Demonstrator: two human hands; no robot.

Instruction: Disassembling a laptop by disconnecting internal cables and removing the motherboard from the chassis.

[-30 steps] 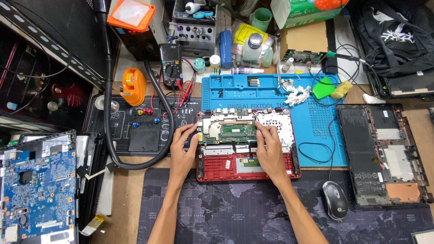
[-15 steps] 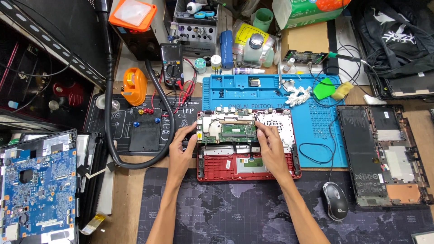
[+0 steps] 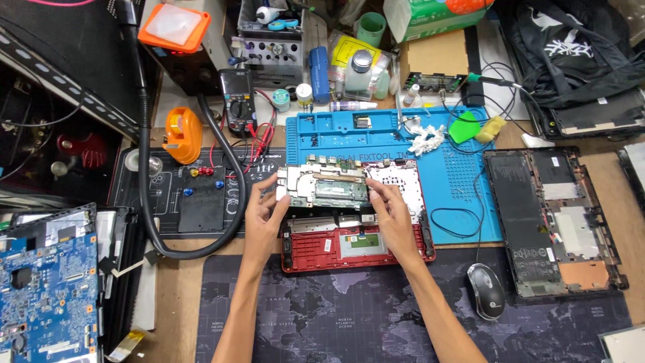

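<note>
Head view showing both hands gripping a laptop motherboard (image 3: 324, 187) by its edges: left hand (image 3: 261, 216) pinching the left edge, right hand (image 3: 392, 216) with fingers (image 3: 373, 191) clasping the right edge. Sitting over the upper half of the red laptop case (image 3: 356, 236), partly overlapping the blue repair mat (image 3: 376, 134). Probably best holding it level by the edges, avoiding pressing chips, checking for snagging cables, keeping clear of the multimeter (image 3: 240, 101).

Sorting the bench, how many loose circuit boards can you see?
3: green board held by both hands over the red laptop base; blue board far left; small board top centre. Others may be hidden.
</note>
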